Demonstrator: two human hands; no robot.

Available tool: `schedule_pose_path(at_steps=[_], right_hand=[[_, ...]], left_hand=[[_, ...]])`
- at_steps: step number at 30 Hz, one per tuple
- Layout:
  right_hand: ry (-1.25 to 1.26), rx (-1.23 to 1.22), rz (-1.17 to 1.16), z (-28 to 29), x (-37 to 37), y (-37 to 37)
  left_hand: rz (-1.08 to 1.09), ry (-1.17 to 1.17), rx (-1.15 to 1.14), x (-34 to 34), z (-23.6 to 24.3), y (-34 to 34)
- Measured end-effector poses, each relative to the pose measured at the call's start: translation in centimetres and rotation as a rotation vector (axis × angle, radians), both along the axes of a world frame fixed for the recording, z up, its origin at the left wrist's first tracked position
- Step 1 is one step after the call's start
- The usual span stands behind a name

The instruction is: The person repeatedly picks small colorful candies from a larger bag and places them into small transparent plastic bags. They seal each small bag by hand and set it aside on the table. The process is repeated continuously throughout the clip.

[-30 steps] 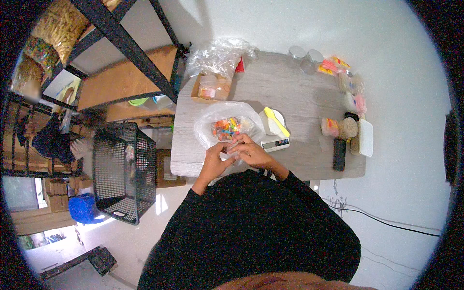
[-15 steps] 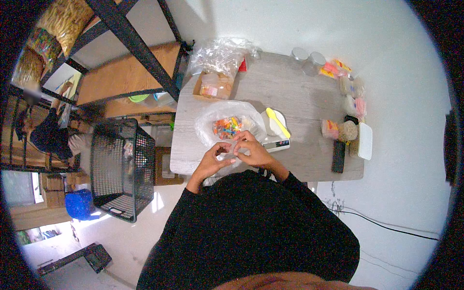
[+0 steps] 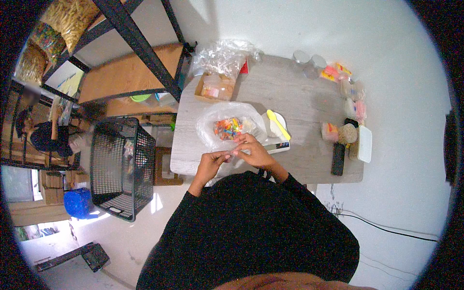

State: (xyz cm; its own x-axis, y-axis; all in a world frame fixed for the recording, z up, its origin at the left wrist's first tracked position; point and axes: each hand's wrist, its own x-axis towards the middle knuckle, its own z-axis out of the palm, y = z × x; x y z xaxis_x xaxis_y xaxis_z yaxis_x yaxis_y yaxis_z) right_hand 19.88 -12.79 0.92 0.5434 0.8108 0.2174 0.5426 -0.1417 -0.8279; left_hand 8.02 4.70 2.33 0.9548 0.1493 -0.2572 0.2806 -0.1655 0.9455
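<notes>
My left hand [image 3: 211,163] and my right hand [image 3: 254,152] meet at the near edge of the table, fingers pinched together. Between them is a piece of thin clear plastic [image 3: 226,169], perhaps a small bag; its outline is hard to make out. Just beyond my fingers a large clear plastic bag [image 3: 205,121] lies spread open with small colourful wrapped pieces [image 3: 228,128] inside. Right of it stands a white kitchen scale [image 3: 279,147], and a yellow spoon or scoop [image 3: 278,124] lies across a white dish [image 3: 274,130] on it.
A cardboard box [image 3: 199,92] with packs and crumpled clear bags [image 3: 224,53] stands at the far left of the grey table [image 3: 285,77]. Jars [image 3: 317,63], packs and a black phone-like object [image 3: 338,159] line the right. Left are a black basket [image 3: 113,169], shelves [image 3: 133,72] and another person [image 3: 48,137].
My left hand has turned and closed in toward my right, so the fingertips now meet at the plastic. The other person's arm at the left has come down.
</notes>
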Motion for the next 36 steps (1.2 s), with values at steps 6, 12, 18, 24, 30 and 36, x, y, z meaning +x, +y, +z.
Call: schedule_pose_path(at_steps=[6,12,18,24,30,36], right_hand=[[0.038,-0.002,-0.032,-0.2,-0.3,0.0],[0.089,-0.016,0.024,0.4,-0.2,-0.4],[0.041,0.022,0.184,1.0,-0.5,-0.3],[0.065,0.087,0.244,1.1,-0.5,-0.5],[0.054,0.068,0.291,0.7,-0.3,-0.8],[0.056,0.024,0.259,1.0,-0.7,-0.9]], left_hand=[[0.02,0.035,0.052,0.2,0.1,-0.3],[-0.085,-0.13,0.204,0.0,0.9,-0.2],[-0.245,0.075,-0.094,0.5,0.8,0.3],[-0.245,0.149,-0.312,-0.1,-0.1,0.1],[-0.234,0.169,-0.35,-0.6,-0.4,0.1],[-0.145,0.126,-0.495,-0.4,-0.8,-0.3]])
